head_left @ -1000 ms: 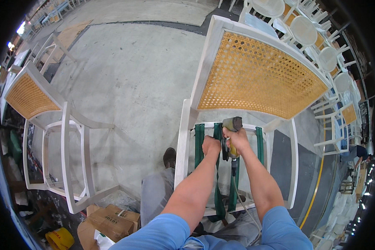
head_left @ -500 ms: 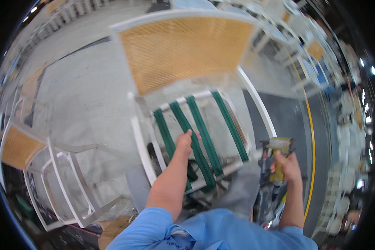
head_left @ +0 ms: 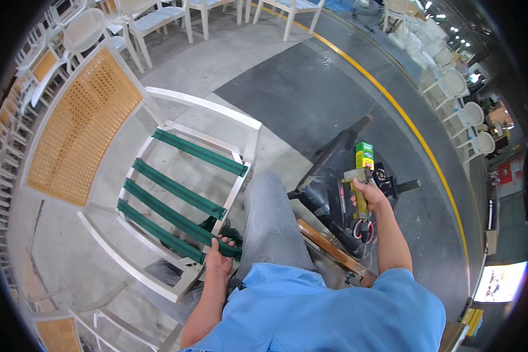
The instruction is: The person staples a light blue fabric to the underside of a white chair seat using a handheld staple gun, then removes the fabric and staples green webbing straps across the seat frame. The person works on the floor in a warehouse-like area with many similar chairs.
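A white chair frame (head_left: 247, 141) with a woven cane back (head_left: 87, 126) stands at the left, several green webbing straps (head_left: 173, 196) stretched across its seat opening. My left hand (head_left: 218, 258) is closed on the loose end of one green webbing strap (head_left: 229, 251) at the seat's front rail. At the right, my right hand (head_left: 371, 196) grips a yellowish staple gun (head_left: 358, 175) above a black-covered stand (head_left: 325, 182). Whether the tool rests on the stand I cannot tell. Scissors (head_left: 364, 230) with pink-red handles lie just below the tool.
On the stand is a green and yellow box (head_left: 364, 154) beside a black round item (head_left: 381, 175). A brown wooden bar (head_left: 331, 247) lies next to my leg. Another cane-backed chair (head_left: 58, 334) is at the lower left. Rows of white chairs (head_left: 158, 23) line the far side.
My view has turned right, toward the stand. My left hand has shifted from the middle of the seat to the strap end at the front rail. The staple gun stays in my right hand.
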`<state>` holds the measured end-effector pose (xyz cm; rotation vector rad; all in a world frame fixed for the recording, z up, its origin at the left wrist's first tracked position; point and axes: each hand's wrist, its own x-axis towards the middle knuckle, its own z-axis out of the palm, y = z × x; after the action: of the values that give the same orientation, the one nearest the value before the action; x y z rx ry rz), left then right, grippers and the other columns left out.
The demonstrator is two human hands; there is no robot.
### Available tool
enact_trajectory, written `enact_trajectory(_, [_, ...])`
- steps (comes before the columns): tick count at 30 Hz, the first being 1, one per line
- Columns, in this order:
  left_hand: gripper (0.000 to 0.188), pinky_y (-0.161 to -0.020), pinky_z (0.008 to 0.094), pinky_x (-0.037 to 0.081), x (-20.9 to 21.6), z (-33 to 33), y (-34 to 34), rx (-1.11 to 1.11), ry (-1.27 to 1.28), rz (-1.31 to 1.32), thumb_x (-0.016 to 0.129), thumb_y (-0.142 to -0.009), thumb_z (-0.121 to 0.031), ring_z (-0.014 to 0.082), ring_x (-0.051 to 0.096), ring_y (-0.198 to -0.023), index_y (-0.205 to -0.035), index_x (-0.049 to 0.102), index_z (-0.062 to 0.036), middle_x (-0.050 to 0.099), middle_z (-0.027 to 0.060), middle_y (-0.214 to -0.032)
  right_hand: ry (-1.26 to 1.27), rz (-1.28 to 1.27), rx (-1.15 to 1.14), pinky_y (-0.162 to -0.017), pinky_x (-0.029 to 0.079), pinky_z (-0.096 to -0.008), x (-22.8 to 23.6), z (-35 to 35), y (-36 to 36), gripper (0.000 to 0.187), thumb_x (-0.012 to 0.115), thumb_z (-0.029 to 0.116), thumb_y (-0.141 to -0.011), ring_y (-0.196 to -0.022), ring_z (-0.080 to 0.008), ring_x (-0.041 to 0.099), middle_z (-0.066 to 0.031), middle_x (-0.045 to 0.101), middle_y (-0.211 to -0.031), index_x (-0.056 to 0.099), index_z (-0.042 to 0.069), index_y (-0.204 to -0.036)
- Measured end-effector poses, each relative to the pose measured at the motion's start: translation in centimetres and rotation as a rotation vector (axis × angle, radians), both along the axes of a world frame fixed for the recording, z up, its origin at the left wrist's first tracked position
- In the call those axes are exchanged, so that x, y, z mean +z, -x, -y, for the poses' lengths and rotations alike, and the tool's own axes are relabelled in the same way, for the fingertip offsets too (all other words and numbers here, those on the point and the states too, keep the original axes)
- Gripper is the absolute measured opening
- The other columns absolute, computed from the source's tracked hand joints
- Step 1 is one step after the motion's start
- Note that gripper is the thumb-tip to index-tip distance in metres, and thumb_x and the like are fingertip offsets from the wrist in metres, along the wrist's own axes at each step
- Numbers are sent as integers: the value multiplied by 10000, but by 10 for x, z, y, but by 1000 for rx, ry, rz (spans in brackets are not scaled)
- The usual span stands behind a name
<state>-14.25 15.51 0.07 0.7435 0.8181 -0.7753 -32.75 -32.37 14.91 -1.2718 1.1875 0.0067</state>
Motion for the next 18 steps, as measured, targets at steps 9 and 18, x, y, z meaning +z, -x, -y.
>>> enact_trajectory(9, [391,-858,484,602,9,-8,-2,47,-37,-21,496,-1137,-389,314,707,-958,-1308,589,-50,710,111,-1070,-21,-124,61,-724,586,-431,-60,32,-2,408,709,425,-1028,-765,-248,684,-85,692,-968,653,77,-1232])
enact_trajectory(18, [374,-737,384,539,-14,0,1,-65,-258,171,445,-1159,-355,241,758,-927,-1261,632,-48,791,99,-1110,828,-296,246,-995,524,-413,-52,48,36,609,797,373,-947,-1127,-319,698,-203,728,-1215,660,-92,-1316])
